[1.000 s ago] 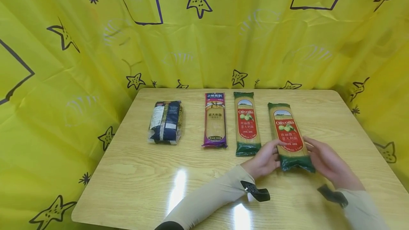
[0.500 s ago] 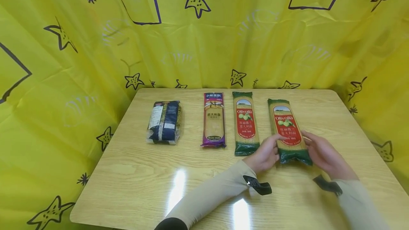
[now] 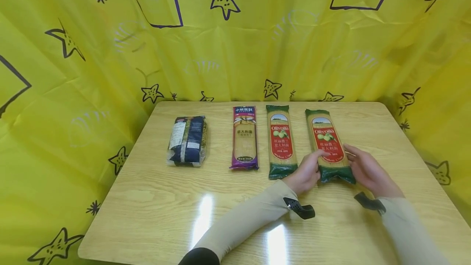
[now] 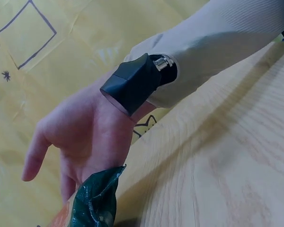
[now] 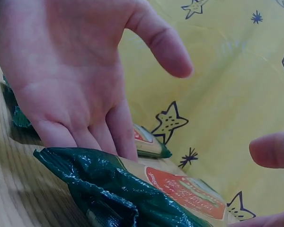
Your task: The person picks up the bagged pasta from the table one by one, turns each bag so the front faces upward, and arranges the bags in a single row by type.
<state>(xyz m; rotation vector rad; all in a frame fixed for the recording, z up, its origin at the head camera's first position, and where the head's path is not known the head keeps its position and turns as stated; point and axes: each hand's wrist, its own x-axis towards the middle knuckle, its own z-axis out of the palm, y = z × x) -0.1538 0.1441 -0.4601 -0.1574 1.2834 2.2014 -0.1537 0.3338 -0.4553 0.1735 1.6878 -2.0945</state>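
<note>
A green-ended pack of spaghetti (image 3: 327,136) with a red label slants on the right of the table, its near end slightly raised. My left hand (image 3: 306,174) holds its left edge, thumb over the front. At the opposite edge, my right hand (image 3: 369,175) supports it with fingers tucked behind. The right wrist view shows my left palm (image 5: 66,71), thumb raised off the wrapper, fingers going under the pack (image 5: 180,189). Across in the left wrist view, my right hand (image 4: 90,127) has its thumb extended; the pack's green end (image 4: 97,201) hides several fingertips.
A matching spaghetti pack (image 3: 281,142) lies just left of the held one. Further left are a purple-ended pasta pack (image 3: 244,138) and a dark blue pasta bag (image 3: 187,140). A yellow curtain (image 3: 235,52) hangs behind the wooden table (image 3: 154,212).
Both hands have moved the spaghetti pack away from me, towards the back of the table, and its near end has come lower. The other packs keep their places.
</note>
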